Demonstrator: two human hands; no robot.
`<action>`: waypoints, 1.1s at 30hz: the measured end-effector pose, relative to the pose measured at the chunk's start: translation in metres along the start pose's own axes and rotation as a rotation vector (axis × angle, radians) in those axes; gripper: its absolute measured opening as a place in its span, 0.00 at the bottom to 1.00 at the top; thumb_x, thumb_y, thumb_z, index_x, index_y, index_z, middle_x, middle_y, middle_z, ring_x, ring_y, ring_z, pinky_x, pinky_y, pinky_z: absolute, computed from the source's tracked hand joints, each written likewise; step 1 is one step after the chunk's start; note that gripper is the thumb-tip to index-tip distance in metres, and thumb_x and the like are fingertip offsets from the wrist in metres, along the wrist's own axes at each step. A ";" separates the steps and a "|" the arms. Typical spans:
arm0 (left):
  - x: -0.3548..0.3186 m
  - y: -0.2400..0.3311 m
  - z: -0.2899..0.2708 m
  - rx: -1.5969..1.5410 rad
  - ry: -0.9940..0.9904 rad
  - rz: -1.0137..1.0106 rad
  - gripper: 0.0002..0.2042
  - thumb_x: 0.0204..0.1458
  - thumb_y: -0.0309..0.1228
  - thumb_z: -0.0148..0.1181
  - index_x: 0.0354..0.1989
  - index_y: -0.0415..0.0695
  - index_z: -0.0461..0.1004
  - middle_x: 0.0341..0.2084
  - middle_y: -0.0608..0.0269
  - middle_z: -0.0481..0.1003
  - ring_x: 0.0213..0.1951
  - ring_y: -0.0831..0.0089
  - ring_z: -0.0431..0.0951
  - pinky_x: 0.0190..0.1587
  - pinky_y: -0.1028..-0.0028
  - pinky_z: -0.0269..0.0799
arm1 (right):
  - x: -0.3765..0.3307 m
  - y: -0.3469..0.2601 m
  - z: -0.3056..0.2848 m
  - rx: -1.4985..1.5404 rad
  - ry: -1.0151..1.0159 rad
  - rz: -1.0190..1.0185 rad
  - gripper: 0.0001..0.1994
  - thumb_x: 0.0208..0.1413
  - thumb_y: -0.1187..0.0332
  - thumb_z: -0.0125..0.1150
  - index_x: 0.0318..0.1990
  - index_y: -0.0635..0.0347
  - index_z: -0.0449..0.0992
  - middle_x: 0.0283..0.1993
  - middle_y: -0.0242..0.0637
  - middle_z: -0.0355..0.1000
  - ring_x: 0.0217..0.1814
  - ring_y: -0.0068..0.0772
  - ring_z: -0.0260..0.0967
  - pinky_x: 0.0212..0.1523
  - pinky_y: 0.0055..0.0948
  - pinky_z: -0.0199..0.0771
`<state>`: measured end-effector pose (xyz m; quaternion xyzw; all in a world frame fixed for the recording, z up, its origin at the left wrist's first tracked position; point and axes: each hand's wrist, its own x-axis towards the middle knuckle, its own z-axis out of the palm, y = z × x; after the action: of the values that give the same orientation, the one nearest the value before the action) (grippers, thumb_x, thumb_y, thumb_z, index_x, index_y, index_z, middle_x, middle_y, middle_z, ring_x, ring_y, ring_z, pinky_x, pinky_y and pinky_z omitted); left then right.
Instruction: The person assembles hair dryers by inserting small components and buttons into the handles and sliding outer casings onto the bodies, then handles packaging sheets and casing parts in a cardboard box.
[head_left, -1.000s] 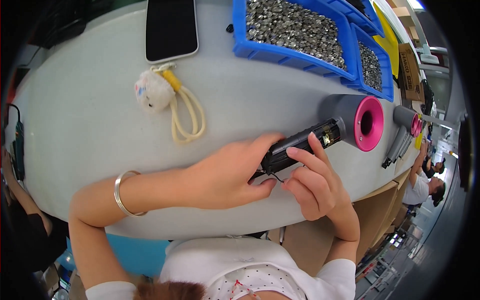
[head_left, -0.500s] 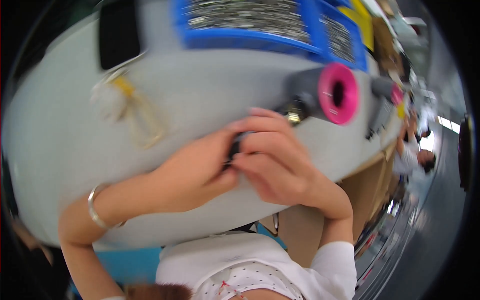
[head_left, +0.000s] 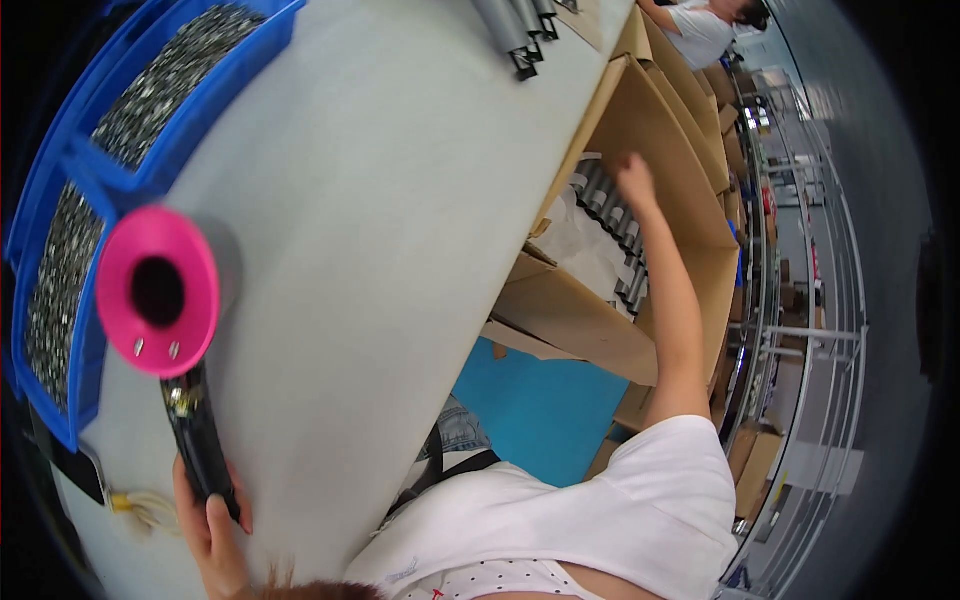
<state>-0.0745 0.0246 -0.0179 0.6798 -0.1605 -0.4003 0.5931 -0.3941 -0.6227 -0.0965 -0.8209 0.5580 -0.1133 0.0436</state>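
My left hand [head_left: 212,530], at the lower left, is closed around the black handle of a hair dryer [head_left: 205,460]. Its flared pink end [head_left: 112,275] faces up, with a dark round hole in the middle and a grey body behind. Two small shiny metal bits show on the pink rim. Brassy parts sit where handle and body meet. Over on the right, my right hand [head_left: 635,182] reaches into a cardboard box [head_left: 690,165], just above a row of grey tubes [head_left: 610,207]. Its fingers are blurred, and any hold on a tube cannot be made out.
Blue bins [head_left: 155,180] full of small metal pieces line the table's left. More grey tubes [head_left: 510,35] lie at the far edge. A dark flat device [head_left: 75,465] and a yellowish cord [head_left: 140,507] are lower left. Another person [head_left: 700,30] is at the top right.
My hands were together on the dark handle; now they are apart. My left hand keeps the handle, and my right hand has gone into the box. The view has swung to the right.
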 end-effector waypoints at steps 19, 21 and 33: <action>-0.023 -0.028 -0.052 -0.122 0.083 -0.067 0.23 0.52 0.45 0.57 0.43 0.38 0.61 0.27 0.54 0.68 0.13 0.74 0.65 0.13 0.79 0.59 | -0.176 0.081 0.140 -0.129 -1.352 0.419 0.21 0.47 0.55 0.62 0.42 0.63 0.76 0.39 0.44 0.75 0.34 0.44 0.75 0.31 0.47 0.79; -0.025 -0.026 -0.049 -0.117 0.191 -0.019 0.23 0.52 0.46 0.57 0.43 0.38 0.61 0.26 0.53 0.68 0.14 0.73 0.66 0.13 0.78 0.60 | -0.183 0.054 0.138 -0.015 -1.348 0.330 0.20 0.50 0.51 0.56 0.36 0.60 0.80 0.32 0.44 0.77 0.35 0.41 0.76 0.33 0.43 0.75; -0.068 -0.036 -0.102 -0.262 -0.032 -0.186 0.28 0.52 0.47 0.55 0.51 0.35 0.59 0.38 0.49 0.67 0.25 0.67 0.69 0.22 0.74 0.65 | -0.101 0.061 0.128 0.071 -0.242 -0.052 0.08 0.49 0.71 0.52 0.32 0.66 0.73 0.35 0.52 0.73 0.36 0.53 0.71 0.37 0.45 0.70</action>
<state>-0.0514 0.1499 -0.0302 0.6022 -0.0530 -0.4818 0.6344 -0.4552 -0.5592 -0.2470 -0.8406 0.5230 -0.0339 0.1366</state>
